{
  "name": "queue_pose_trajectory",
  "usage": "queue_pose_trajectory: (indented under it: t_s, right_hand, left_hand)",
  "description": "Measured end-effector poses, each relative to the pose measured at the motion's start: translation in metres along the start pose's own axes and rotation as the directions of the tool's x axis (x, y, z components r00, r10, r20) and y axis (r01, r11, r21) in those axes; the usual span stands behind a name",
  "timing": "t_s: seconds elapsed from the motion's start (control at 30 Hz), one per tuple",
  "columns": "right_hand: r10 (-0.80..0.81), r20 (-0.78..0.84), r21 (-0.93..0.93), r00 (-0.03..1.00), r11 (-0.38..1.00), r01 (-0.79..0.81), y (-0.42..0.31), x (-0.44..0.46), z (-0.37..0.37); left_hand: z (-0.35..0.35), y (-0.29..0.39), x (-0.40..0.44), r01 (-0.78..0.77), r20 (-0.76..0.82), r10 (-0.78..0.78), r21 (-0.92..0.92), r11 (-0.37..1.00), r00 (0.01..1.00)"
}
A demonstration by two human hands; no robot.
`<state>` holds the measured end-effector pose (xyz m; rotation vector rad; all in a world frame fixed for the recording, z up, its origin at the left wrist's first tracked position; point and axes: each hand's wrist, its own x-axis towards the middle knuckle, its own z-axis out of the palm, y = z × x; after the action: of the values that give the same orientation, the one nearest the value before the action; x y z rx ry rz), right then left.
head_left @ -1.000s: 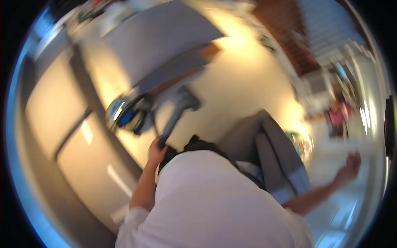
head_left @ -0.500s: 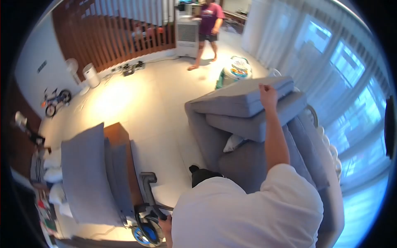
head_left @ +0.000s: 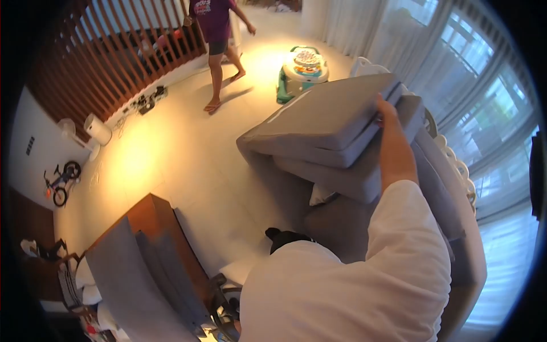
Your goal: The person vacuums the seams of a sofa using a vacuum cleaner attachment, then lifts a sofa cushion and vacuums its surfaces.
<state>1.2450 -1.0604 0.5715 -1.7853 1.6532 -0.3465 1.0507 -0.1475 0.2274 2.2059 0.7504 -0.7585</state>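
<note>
My right hand (head_left: 386, 112) is closed on the near corner of a grey cushion (head_left: 336, 117), which lies tilted on another grey cushion (head_left: 342, 175) on the grey sofa (head_left: 336, 228). The fingertips are partly tucked into the cushion's edge. At the bottom edge, only a sliver of my left hand (head_left: 237, 326) shows beside my white shirt; its fingers are hidden. Close to it is a black vacuum cleaner (head_left: 224, 308), mostly cut off by the frame and my body.
A wooden piece with grey cushions (head_left: 149, 219) stands at the lower left. Another person (head_left: 216, 28) walks at the top near a baby walker (head_left: 306, 65). A small bicycle (head_left: 62, 181) is by the left wall; curtains (head_left: 421, 51) hang at the right.
The view has turned toward the sofa. My right hand has come to the cushion's corner, and that corner is raised slightly. The other person has walked nearer. My left hand has nearly left the view.
</note>
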Motion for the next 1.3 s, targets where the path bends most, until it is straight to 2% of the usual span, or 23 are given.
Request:
queue_pose_trajectory:
  t_s: [0.1,0.13,0.2,0.23,0.27,0.3,0.33,0.37,0.4,0.43,0.47,0.5,0.53,0.6,0.67,0.77,0.9,0.93,0.97,1.03,1.07,1.3]
  right_hand:
    - [-0.039,0.120,0.021,0.992,0.999,0.037,0.022,0.079,-0.003]
    - [-0.072,0.226,0.084,0.972,0.995,0.054,0.028,0.094,0.002]
    - [-0.147,0.173,0.126,0.974,0.984,0.126,0.020,0.091,0.008]
    - [-0.258,0.223,0.011,0.940,0.965,0.262,0.026,0.116,0.006]
    - [-0.285,0.255,-0.264,0.924,0.899,0.350,0.009,0.099,-0.004]
    - [-0.294,0.307,0.070,0.905,0.956,0.287,0.013,0.100,0.001]
    - [-0.371,0.275,0.157,0.887,0.927,0.339,0.027,0.125,0.005]
    - [-0.359,0.269,0.192,0.894,0.929,0.316,0.029,0.133,0.014]
    - [-0.336,0.261,0.191,0.905,0.937,0.293,0.024,0.131,0.027]
    - [-0.318,0.259,0.188,0.912,0.943,0.275,0.019,0.129,0.038]
    - [-0.307,0.259,0.181,0.916,0.947,0.267,0.014,0.126,0.049]
    - [-0.301,0.262,0.178,0.917,0.949,0.260,0.010,0.124,0.062]
    - [-0.298,0.270,0.168,0.916,0.951,0.260,0.008,0.124,0.074]
    - [-0.303,0.282,0.163,0.910,0.950,0.266,-0.001,0.120,0.098]
    - [-0.311,0.313,0.146,0.897,0.949,0.278,-0.012,0.116,0.123]
    - [-0.333,0.355,0.116,0.873,0.943,0.313,-0.027,0.100,0.155]
    - [-0.392,0.425,0.078,0.816,0.914,0.399,-0.061,0.071,0.210]
    - [-0.413,0.463,0.062,0.784,0.898,0.436,-0.073,0.061,0.228]
    - [-0.430,0.493,0.050,0.756,0.882,0.469,-0.085,0.049,0.246]
    - [-0.459,0.551,0.025,0.697,0.844,0.536,-0.107,0.020,0.278]
    - [-0.465,0.569,0.018,0.679,0.832,0.555,-0.113,0.008,0.289]
    - [-0.485,0.618,-0.018,0.618,0.777,0.629,-0.143,-0.033,0.313]
  left_hand:
    - [-0.004,0.009,-0.006,0.092,0.000,-0.092,0.006,0.996,0.996]
    - [-0.005,0.012,-0.016,0.133,-0.001,-0.133,0.000,0.991,0.991]
    - [-0.002,0.004,-0.037,0.212,0.000,-0.212,-0.016,0.977,0.977]
    - [0.002,-0.001,-0.051,0.248,0.007,-0.248,-0.026,0.968,0.969]
    - [0.009,-0.014,-0.057,0.260,-0.016,-0.260,-0.037,0.965,0.965]
    - [0.015,-0.018,-0.070,0.277,-0.034,-0.279,-0.046,0.960,0.960]
    - [0.024,-0.013,-0.079,0.215,-0.210,-0.221,-0.049,0.975,0.952]
    - [0.020,0.002,-0.081,0.304,-0.137,-0.313,-0.082,0.949,0.940]
    - [0.007,0.024,-0.081,0.377,-0.058,-0.385,-0.112,0.919,0.921]
    - [0.007,0.026,-0.077,0.349,-0.071,-0.352,-0.058,0.935,0.933]
    - [0.007,0.039,-0.078,0.365,-0.164,-0.363,-0.020,0.931,0.917]
    - [0.007,0.035,-0.072,0.367,-0.137,-0.376,-0.089,0.926,0.916]
    - [0.004,0.056,-0.078,0.361,-0.184,-0.374,-0.101,0.927,0.909]
    - [0.002,0.066,-0.072,0.382,-0.174,-0.402,-0.137,0.914,0.899]
    - [0.002,0.069,-0.068,0.331,-0.166,-0.374,-0.238,0.913,0.913]
    - [0.014,0.057,-0.063,0.357,-0.147,-0.402,-0.260,0.897,0.904]
    - [0.008,0.076,-0.077,0.398,-0.100,-0.435,-0.263,0.879,0.895]
    - [0.014,0.075,-0.082,0.367,-0.186,-0.409,-0.221,0.903,0.893]
    - [0.013,0.075,-0.081,0.434,-0.125,-0.453,-0.149,0.888,0.883]
    - [0.015,0.073,-0.084,0.393,-0.232,-0.433,-0.202,0.897,0.871]
    - [0.011,0.079,-0.086,0.431,-0.196,-0.476,-0.232,0.872,0.857]
    - [0.043,0.076,-0.080,0.445,-0.132,-0.511,-0.342,0.828,0.849]
